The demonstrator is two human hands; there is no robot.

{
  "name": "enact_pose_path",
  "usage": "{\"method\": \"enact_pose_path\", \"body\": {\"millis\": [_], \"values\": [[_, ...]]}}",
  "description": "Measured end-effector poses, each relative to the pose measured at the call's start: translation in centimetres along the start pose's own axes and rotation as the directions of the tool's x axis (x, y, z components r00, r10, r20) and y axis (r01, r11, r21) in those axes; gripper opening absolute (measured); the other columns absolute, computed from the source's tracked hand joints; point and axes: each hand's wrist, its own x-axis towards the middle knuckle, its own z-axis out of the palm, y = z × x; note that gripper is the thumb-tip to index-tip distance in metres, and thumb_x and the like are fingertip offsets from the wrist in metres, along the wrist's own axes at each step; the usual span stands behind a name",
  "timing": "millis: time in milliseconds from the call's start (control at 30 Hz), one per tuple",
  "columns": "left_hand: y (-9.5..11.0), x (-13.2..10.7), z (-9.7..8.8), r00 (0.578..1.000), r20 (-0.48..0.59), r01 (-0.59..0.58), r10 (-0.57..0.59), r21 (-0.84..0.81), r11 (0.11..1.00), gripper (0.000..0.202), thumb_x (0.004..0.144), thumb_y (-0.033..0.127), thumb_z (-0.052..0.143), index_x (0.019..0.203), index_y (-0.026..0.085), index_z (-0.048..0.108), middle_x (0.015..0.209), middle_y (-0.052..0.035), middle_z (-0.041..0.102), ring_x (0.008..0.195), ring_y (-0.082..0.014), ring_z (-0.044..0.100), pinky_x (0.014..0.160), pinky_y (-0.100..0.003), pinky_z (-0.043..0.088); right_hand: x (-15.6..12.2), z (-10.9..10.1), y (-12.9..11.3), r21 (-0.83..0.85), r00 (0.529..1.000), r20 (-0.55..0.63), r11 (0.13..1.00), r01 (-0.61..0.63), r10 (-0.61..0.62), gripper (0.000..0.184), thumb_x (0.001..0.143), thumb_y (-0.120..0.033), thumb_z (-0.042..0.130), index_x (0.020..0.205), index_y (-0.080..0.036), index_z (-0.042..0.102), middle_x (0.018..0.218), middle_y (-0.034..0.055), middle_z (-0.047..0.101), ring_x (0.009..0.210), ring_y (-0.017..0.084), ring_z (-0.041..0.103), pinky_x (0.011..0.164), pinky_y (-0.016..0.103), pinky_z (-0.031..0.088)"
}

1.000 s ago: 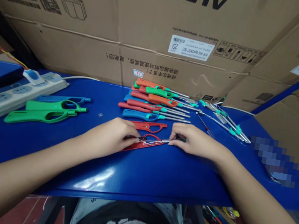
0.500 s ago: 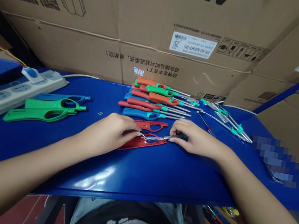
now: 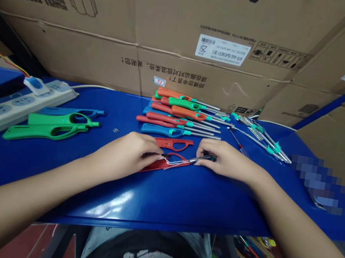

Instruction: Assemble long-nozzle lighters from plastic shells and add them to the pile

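My left hand (image 3: 141, 152) is closed in a pinch on the end of white wires (image 3: 173, 162), by a small dark part at its fingertips. Those wires lead into a thin metal lighter tube (image 3: 197, 158), which my right hand (image 3: 213, 155) grips between thumb and fingers. Beneath them lies a red lighter shell half (image 3: 152, 169), partly covered by my left hand. Just behind it, a second red shell half (image 3: 175, 143) rests on the blue table (image 3: 133, 198). What my curled fingers cover is hidden.
Lighters with coloured handles (image 3: 177, 121) are piled behind my hands. Loose metal tubes (image 3: 264, 138) and a screwdriver (image 3: 239, 145) lie to the right. On the left are green shells (image 3: 48, 129), small pins (image 3: 115, 130) and a power strip (image 3: 12, 107). Cardboard (image 3: 143, 30) walls the back.
My right hand has shifted slightly, and the metal tube has tilted so that its wire end sits lower over the near red shell. My left hand keeps its pinch, almost unmoved.
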Motion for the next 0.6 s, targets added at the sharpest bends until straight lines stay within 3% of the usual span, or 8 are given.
{"method": "enact_pose_path", "body": {"millis": [133, 333, 600], "values": [[-0.1, 0.1, 0.0, 1.0, -0.003, 0.013, -0.013, 0.007, 1.0, 0.021, 0.097, 0.022, 0.057, 0.098, 0.017, 0.077, 0.094, -0.0056, 0.076, 0.084, -0.0194, 0.071, 0.076, -0.03, 0.054, 0.0, -0.2, -0.3, 0.013, 1.0, 0.025, 1.0, -0.018, 0.018, 0.009, 0.094, -0.027, 0.063, 0.095, -0.018, 0.067, 0.093, 0.0054, 0.07, 0.081, 0.018, 0.062, 0.074, 0.031, 0.046], [0.0, 0.1, -0.1, 0.999, -0.034, -0.003, 0.004, 0.022, 1.0, 0.023, 0.098, 0.023, 0.055, 0.097, 0.016, 0.077, 0.091, -0.0059, 0.075, 0.081, -0.0191, 0.07, 0.074, -0.029, 0.053, -0.1, -0.4, -0.2, -0.031, 0.996, 0.003, 0.996, 0.084, -0.084, 0.015, 0.097, -0.026, 0.059, 0.098, -0.019, 0.072, 0.099, 0.0075, 0.07, 0.093, 0.02, 0.064, 0.088, 0.036, 0.047], [0.9, 0.0, -0.5, 0.995, -0.091, 0.049, -0.052, -0.04, 0.998, 0.023, 0.096, 0.025, 0.055, 0.093, 0.017, 0.077, 0.084, -0.0039, 0.074, 0.072, -0.0157, 0.067, 0.066, -0.026, 0.049, -0.1, -0.5, -0.4, -0.035, 0.997, 0.01, 0.997, 0.075, -0.074, 0.016, 0.098, -0.026, 0.058, 0.097, -0.018, 0.071, 0.097, 0.0068, 0.07, 0.09, 0.019, 0.063, 0.087, 0.035, 0.048]]}}
